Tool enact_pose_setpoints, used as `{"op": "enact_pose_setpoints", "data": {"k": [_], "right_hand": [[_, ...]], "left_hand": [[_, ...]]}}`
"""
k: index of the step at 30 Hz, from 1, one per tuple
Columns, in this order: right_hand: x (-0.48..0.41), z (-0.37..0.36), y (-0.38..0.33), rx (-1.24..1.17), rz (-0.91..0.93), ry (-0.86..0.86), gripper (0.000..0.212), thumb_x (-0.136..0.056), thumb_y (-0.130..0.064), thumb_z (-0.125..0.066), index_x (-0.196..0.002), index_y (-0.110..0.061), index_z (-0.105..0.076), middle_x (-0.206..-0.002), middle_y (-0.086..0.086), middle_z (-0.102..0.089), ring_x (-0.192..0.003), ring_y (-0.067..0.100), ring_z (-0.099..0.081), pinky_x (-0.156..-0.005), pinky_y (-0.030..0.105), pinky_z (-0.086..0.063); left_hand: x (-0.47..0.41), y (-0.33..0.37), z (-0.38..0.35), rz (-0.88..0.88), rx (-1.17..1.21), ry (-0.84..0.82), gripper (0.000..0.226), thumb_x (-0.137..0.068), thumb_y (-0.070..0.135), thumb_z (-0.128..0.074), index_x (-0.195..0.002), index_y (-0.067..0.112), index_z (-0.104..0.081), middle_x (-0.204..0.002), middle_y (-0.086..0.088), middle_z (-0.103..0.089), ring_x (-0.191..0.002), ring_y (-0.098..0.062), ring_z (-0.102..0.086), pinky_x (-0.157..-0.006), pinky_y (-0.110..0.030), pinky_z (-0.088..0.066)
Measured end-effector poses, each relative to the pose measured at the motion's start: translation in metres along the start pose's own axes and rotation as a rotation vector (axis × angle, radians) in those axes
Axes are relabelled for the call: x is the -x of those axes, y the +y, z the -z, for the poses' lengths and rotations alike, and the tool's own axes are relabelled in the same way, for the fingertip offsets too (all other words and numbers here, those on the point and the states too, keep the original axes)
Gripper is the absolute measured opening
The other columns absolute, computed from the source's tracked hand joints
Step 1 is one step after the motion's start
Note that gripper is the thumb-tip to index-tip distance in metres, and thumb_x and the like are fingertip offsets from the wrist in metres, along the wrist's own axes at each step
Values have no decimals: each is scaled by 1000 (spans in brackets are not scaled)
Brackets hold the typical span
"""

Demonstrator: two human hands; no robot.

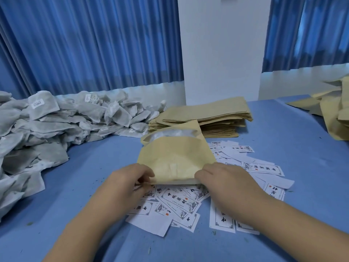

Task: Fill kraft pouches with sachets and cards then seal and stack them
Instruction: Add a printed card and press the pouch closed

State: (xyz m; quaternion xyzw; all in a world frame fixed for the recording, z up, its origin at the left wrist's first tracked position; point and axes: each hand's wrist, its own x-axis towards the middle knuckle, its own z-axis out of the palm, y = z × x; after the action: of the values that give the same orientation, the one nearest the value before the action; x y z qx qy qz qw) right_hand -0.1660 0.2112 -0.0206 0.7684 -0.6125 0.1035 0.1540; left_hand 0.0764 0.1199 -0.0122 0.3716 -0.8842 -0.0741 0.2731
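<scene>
kraft pouch [175,159] lies over the scattered cards [177,203] mid-table, its foil-lined mouth gaping away from the person. left hand [128,178] and right hand [224,178] each pinch a near bottom corner. behind it sits a stack of flat pouches [211,118]; sachets [56,125] heap at left on the blue cloth [283,144].

Bare left hand [128,178], right hand [226,180], forearms [90,224].

Pleated blue curtains [85,44] along the back, light glowing through the folds (a second set [309,31] at right), white pillar [222,44] between them, pale wall strip [151,91] beneath, table [292,148] under blue cloth
</scene>
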Motion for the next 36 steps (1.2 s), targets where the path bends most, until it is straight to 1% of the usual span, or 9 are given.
{"op": "enact_pose_setpoints", "data": {"k": [2, 5, 10, 14, 18, 22, 28, 31, 36], "right_hand": [[1, 6, 2, -12, -30, 98, 32, -78, -3, -50, -103, -23, -53, -94, -5, -54, -88, 21, -54, -59, 29, -29], [2, 8, 3, -20, -37, 206, 28, -60, -2, -76, -81, -18, -65, -70, -3, -60, -62, 21, -59, -44, 30, -41], [3, 13, 8, -56, 26, 273, 13, -72, -13, -78, -76, -17, -67, -66, -4, -59, -59, 20, -58, -45, 26, -40], [8, 22, 26, -143, 84, 75, 17, -86, -40, -64, -94, -25, -67, -86, -10, -60, -79, 13, -57, -61, 25, -38], [10, 22, 33, -64, 97, 177, 15, -67, -23, -86, -76, -24, -73, -69, -7, -59, -63, 18, -60, -47, 25, -38], [9, 21, 30, -34, 79, 332, 16, -61, -16, -88, -63, -21, -73, -55, -5, -53, -50, 21, -56, -36, 25, -34], [7, 16, 29, -30, 67, 359, 23, -56, -2, -88, -58, -12, -68, -54, -2, -52, -50, 23, -55, -37, 26, -40], [7, 13, 27, -22, 81, 357, 23, -57, -1, -86, -58, -11, -66, -56, -1, -52, -51, 23, -55, -38, 26, -41], [8, 15, 29, 0, 82, 373, 22, -59, -5, -85, -58, -10, -63, -56, 1, -51, -51, 26, -53, -39, 28, -41]], "left_hand": [[2, -2, 8, -5, -1, 70, 30, -72, 12, -83, -77, 34, -62, -75, 18, -60, -79, 0, -55, -64, -12, -41], [4, 1, 12, 1, 11, 86, 33, -68, 15, -86, -68, 37, -61, -82, 21, -61, -75, 2, -54, -63, -11, -39], [5, 6, 14, 0, 59, 105, 49, -62, 9, -89, -59, 47, -59, -69, 25, -62, -63, 9, -53, -56, -3, -34], [7, 2, 14, 75, 85, 180, 39, -64, 9, -88, -54, 39, -64, -65, 23, -62, -61, 9, -52, -53, -2, -33], [7, -2, 14, 79, 53, 217, 31, -70, 10, -84, -61, 33, -66, -71, 20, -62, -63, 8, -52, -55, -4, -34], [6, -1, 17, 13, 43, 201, 30, -68, 5, -83, -67, 29, -65, -79, 18, -61, -68, 9, -52, -61, -1, -34], [7, -5, 17, 29, 54, 225, 30, -61, 6, -89, -60, 29, -70, -71, 12, -58, -61, 7, -48, -55, -4, -31], [7, -6, 17, 15, 46, 222, 28, -62, 3, -88, -58, 23, -68, -57, 10, -51, -60, 5, -48, -54, -6, -31], [5, 1, 13, -147, -121, 192, 18, -71, 13, -76, -68, 18, -59, -69, 11, -51, -67, -10, -48, -62, -26, -40]]}}
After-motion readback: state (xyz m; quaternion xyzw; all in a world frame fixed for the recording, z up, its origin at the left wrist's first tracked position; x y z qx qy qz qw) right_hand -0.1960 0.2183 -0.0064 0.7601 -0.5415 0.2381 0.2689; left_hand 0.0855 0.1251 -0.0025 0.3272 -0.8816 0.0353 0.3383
